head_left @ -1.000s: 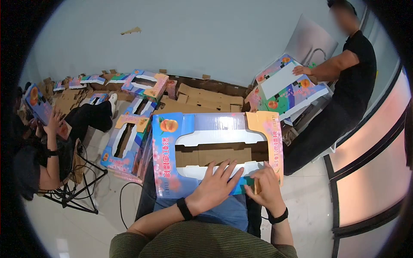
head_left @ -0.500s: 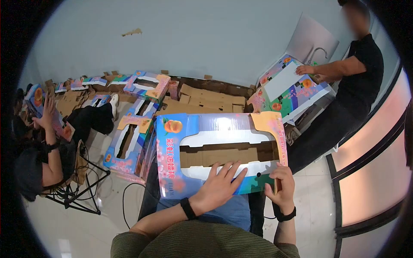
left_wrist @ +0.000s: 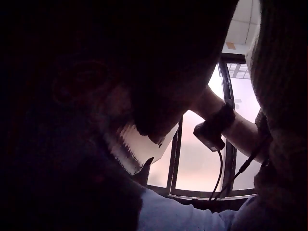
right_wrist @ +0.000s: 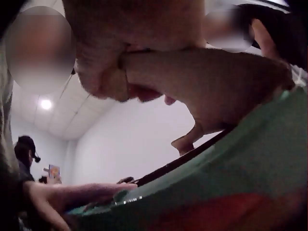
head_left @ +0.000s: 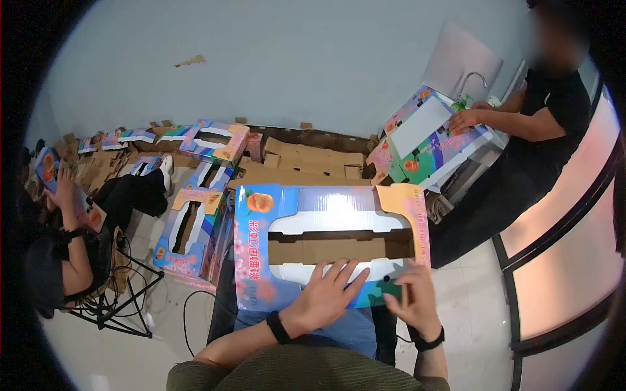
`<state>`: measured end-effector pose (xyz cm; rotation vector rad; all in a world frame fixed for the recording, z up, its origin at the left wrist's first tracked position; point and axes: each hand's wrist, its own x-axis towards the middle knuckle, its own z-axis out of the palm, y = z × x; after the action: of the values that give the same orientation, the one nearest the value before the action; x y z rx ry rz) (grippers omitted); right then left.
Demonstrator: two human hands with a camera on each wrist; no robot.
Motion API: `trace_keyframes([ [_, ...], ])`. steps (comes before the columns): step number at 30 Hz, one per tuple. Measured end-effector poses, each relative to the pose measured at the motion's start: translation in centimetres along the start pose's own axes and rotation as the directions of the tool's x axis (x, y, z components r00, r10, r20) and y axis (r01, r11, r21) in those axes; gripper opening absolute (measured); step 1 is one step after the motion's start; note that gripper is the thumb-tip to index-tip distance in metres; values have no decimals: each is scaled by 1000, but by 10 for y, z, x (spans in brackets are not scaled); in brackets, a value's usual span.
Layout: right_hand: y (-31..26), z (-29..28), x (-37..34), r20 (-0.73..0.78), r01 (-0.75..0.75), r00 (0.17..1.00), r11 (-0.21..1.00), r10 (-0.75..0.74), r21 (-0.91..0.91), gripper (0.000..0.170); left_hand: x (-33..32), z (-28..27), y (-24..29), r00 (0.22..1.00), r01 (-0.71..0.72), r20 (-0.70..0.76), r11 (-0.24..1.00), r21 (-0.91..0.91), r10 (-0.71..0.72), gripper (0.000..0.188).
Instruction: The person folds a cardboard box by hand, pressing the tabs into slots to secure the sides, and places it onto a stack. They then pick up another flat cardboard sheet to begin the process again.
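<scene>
A printed cardboard fruit box [head_left: 264, 290] with peach pictures and a wide window in its top rests on my lap. My left hand [head_left: 329, 293] lies across the near edge of the top, fingers spread and pressing on the panel. At the near right corner, my right hand [head_left: 417, 300] has bent fingers and a thumb about a narrow cardboard flap. In the right wrist view its curled fingers [right_wrist: 144, 91] stand over the green panel [right_wrist: 231, 168]. The left wrist view is mostly dark, with the right wrist's strap and camera [left_wrist: 211, 134] visible.
More printed boxes [head_left: 189, 228] are stacked at the left. Flat brown cardboard [head_left: 313, 159] lies along the wall. A standing person [head_left: 548, 117] works on printed sheets [head_left: 420, 130] at the right; a seated person [head_left: 59, 241] holds a box. A black cable [head_left: 189, 326] runs across the floor.
The box shifted right and then back a little left, with my right hand following its near corner. My left hand stays on the panel. The standing person's hands moved lower over the sheets.
</scene>
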<state>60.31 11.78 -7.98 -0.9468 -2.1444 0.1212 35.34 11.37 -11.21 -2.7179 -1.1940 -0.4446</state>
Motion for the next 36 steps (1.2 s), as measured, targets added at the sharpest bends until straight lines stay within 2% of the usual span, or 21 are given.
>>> trace_keyframes([
  [2, -5, 9, 3, 133, 68, 990, 989, -51, -131, 45, -1, 3, 1, 1000, -15, -24, 1000, 2, 15, 101],
  [6, -13, 8, 11, 207, 93, 977, 979, -54, -182, 52, 0, 10, 0, 998, -20, -56, 998, 64, 23, 99],
  [9, -11, 9, 9, 238, 122, 969, 970, -71, -209, 56, 1, 8, -2, 989, -38, -140, 999, 33, 42, 62],
  [15, -7, 14, 6, 239, 128, 969, 960, -67, -250, 56, 2, 8, -1, 989, -35, -141, 999, 28, 38, 58],
  [18, -3, 16, 2, 237, 128, 969, 961, -69, -244, 58, 1, 13, 1, 995, -21, -93, 997, 71, 28, 93],
  [21, -2, 16, 2, 232, 123, 971, 961, -65, -246, 58, 2, 5, -1, 989, -42, -137, 999, 28, 45, 57],
  [26, -7, 13, 4, 209, 116, 976, 962, -65, -246, 50, 3, 4, 1, 988, -42, -150, 999, 26, 45, 57],
  [36, -7, 10, 3, 212, 118, 975, 957, -62, -265, 50, 4, 5, 6, 992, -36, -115, 998, 45, 41, 58],
])
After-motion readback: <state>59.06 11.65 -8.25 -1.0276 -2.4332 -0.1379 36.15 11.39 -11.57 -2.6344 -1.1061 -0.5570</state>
